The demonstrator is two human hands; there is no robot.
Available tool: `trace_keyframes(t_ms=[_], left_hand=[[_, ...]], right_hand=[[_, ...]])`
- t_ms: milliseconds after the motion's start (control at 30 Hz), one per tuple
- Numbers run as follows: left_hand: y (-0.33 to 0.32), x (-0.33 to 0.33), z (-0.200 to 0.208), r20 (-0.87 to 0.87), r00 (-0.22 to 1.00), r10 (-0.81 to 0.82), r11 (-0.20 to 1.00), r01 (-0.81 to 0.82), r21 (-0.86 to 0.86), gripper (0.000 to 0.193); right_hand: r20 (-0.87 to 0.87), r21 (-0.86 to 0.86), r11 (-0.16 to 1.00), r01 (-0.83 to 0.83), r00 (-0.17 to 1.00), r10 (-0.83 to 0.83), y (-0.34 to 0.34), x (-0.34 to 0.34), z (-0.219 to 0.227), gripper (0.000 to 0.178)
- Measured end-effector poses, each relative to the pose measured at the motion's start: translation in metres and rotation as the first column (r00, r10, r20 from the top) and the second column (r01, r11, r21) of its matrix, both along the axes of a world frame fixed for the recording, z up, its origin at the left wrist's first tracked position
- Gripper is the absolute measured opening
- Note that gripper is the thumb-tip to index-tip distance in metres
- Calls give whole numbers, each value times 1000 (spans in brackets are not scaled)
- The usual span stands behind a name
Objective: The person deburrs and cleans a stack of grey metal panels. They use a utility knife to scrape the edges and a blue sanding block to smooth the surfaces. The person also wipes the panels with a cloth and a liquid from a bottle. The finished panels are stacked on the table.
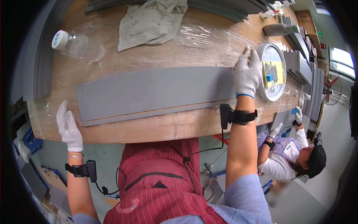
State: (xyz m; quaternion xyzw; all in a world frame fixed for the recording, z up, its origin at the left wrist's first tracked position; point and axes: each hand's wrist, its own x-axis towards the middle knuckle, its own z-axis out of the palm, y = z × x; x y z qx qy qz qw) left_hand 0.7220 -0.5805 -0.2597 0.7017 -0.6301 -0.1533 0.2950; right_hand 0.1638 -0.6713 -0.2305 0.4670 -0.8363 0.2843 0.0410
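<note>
A long grey board (156,89) lies across the wrapped tabletop in front of me, with a thin brownish groove along its near edge. My left hand (69,127), in a white glove, is open beside the board's left end, apart from it, its fingers stretched out. At the board's right end is my right hand (248,76), also gloved in white; it covers that corner, with its fingers extended away from me. Whether it presses on the board is hidden. Just right of this hand sits a round white lid (264,87) bearing a yellow smeared sheet (278,71) and a small blue block (269,77).
A clear bottle (80,46) with a white cap lies at the far left, near a stained grey cloth (149,26). Stacked grey boards (41,71) line the left edge; more boards (298,67) and a grey bottle (279,30) are right. A co-worker (287,153) works at right.
</note>
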Motion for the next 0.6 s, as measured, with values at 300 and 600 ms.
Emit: trace_keyframes(t_ms=[300, 600], left_hand=[[-56, -205, 4, 476, 724, -499, 859, 487, 160, 62], [-42, -56, -28, 538, 838, -87, 989, 8, 147, 65]], right_hand=[[39, 232, 744, -627, 770, 637, 44, 153, -29, 66], [-236, 393, 917, -73, 956, 177, 129, -45, -41, 63]])
